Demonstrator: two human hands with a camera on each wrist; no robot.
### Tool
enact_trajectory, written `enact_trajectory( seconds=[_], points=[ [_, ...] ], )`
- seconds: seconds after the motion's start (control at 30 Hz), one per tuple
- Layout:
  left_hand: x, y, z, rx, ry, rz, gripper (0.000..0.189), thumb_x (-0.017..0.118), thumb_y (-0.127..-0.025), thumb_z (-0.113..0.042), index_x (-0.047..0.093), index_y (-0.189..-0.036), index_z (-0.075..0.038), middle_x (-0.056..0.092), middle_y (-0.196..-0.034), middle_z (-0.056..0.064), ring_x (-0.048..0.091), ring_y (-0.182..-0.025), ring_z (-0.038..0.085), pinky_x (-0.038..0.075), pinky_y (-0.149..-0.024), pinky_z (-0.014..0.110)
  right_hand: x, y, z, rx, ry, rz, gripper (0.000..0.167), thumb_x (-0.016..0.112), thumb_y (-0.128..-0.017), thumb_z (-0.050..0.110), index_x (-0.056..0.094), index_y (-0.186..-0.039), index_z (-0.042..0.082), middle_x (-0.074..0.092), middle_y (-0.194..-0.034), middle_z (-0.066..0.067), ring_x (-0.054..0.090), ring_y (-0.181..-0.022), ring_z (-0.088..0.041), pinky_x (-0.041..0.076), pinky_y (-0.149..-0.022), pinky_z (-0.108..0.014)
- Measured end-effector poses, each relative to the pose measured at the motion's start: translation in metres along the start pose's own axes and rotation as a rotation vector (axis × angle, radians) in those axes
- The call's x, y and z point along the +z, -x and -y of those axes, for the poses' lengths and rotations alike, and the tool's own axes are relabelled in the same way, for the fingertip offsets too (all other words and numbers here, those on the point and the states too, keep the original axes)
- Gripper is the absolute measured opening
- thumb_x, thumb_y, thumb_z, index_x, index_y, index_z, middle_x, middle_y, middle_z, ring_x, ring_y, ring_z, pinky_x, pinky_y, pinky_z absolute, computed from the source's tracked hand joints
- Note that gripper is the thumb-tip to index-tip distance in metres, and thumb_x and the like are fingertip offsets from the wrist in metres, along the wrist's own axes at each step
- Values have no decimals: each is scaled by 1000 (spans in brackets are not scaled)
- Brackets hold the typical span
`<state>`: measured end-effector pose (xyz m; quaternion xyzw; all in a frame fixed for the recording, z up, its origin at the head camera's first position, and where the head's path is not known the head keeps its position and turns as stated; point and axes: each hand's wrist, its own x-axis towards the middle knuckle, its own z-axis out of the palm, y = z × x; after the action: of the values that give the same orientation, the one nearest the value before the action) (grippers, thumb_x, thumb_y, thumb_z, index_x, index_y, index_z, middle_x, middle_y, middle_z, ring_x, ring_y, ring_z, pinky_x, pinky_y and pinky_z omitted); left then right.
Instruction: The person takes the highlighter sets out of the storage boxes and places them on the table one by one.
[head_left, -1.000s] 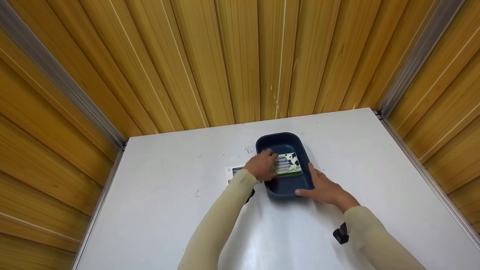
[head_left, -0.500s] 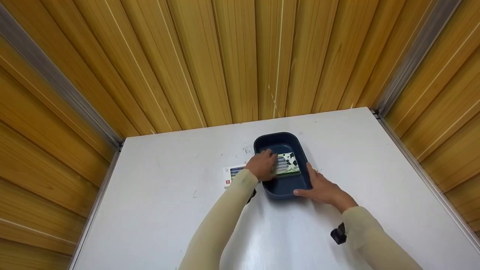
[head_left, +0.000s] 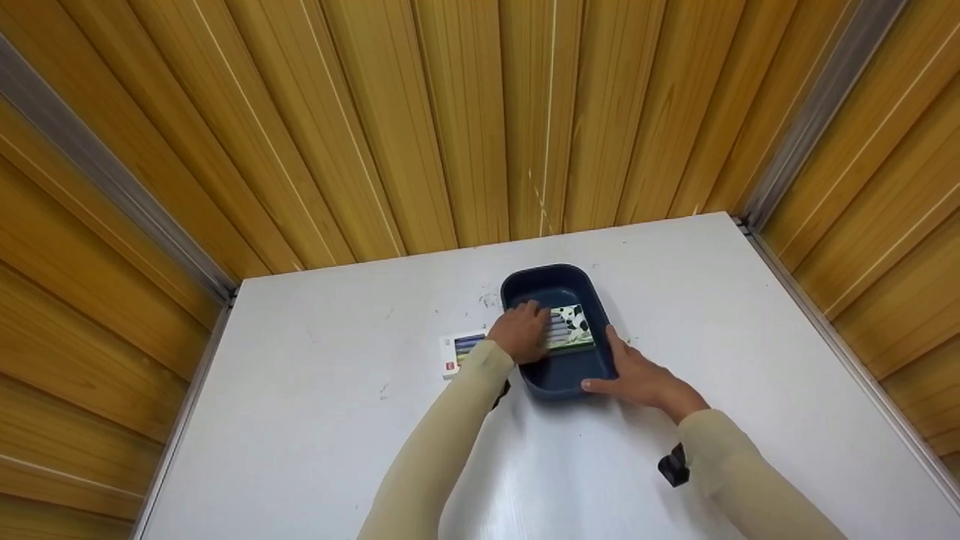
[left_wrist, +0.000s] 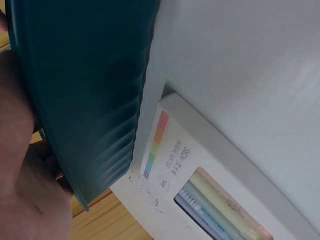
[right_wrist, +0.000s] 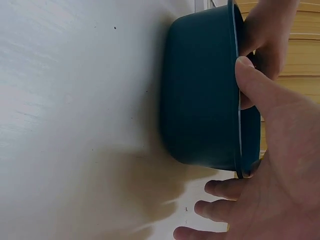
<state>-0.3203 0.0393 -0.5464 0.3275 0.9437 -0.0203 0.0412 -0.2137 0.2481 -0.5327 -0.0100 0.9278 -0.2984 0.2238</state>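
Observation:
A dark blue-green plastic bin [head_left: 562, 394] stands on the white table. Inside it lies a panda-printed box [head_left: 572, 326] showing a row of pen-like sticks. My left hand [head_left: 520, 332] reaches over the bin's left wall and holds the box's left end, its fingertips partly hidden. Beside the right wall, my right hand [head_left: 641, 379] has its thumb at the near rim and its other fingers extended along the side, as the right wrist view shows. Left of the bin, partly under the left forearm, lies a white box of highlighters [left_wrist: 220, 170] with a clear window.
The white table [head_left: 322, 420] meets yellow wood-grain panels [head_left: 450, 150] at the back and both sides. Dark scuff marks [head_left: 489, 300] show on the tabletop behind the highlighters. Black wrist cameras [head_left: 673, 466] sit below the sleeves.
The head view has shifted slightly, so everything sits a little further left. More of the highlighter box shows beside the left forearm. Both hands stay at the bin.

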Motion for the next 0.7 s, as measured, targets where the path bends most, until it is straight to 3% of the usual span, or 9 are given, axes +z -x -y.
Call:
enact_trajectory(
  seconds=[0.43, 0.7],
  points=[
    [4, 0, -2, 28, -6, -47, 53, 64, -88, -36, 51, -133, -12, 57, -128, 10, 59, -113, 25, 48, -100, 39, -2, 1, 3, 2, 44, 16, 116, 57, -83, 68, -13, -154, 7, 10, -157, -32, 16, -144, -50, 26, -109, -66],
    [3, -1, -2, 26, 21, -29, 51, 61, -89, -33, 50, -134, -13, 57, -129, 9, 58, -116, 25, 45, -103, 39, -2, 0, 2, -2, 32, 10, 116, 58, -84, 67, -14, -153, 7, 8, -158, -31, 14, -144, -49, 24, -110, -66]
  ],
)
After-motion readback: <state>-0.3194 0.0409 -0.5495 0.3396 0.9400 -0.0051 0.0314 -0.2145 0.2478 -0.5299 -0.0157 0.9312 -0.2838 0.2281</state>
